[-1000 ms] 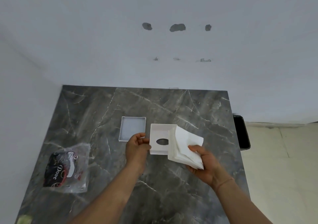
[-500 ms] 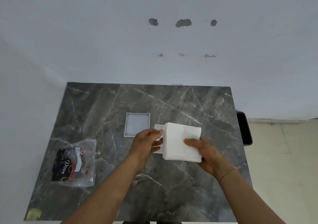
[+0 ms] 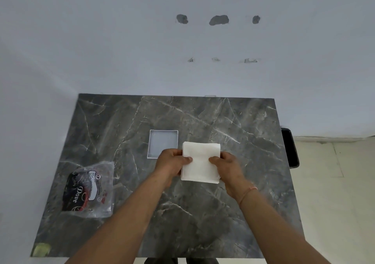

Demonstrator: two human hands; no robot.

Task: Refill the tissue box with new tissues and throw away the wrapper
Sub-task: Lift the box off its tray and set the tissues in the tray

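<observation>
A white stack of tissues lies flat at the middle of the dark marble table, held from both sides. My left hand grips its left edge with the thumb on top. My right hand grips its right edge the same way. The white box part with the oval hole is hidden beneath the stack. A shallow white square tray-like box part rests on the table just beyond my left hand. The clear plastic wrapper with black and red print lies flat at the table's left.
A black bin stands on the floor off the table's right edge. A white wall rises right behind the table. A small greenish scrap sits at the near left corner. Beige floor tiles lie to the right.
The tissue stack has gone from tilted at the box's right side to flat over it, hiding the box. My left hand moved from the box's left edge onto the stack.
</observation>
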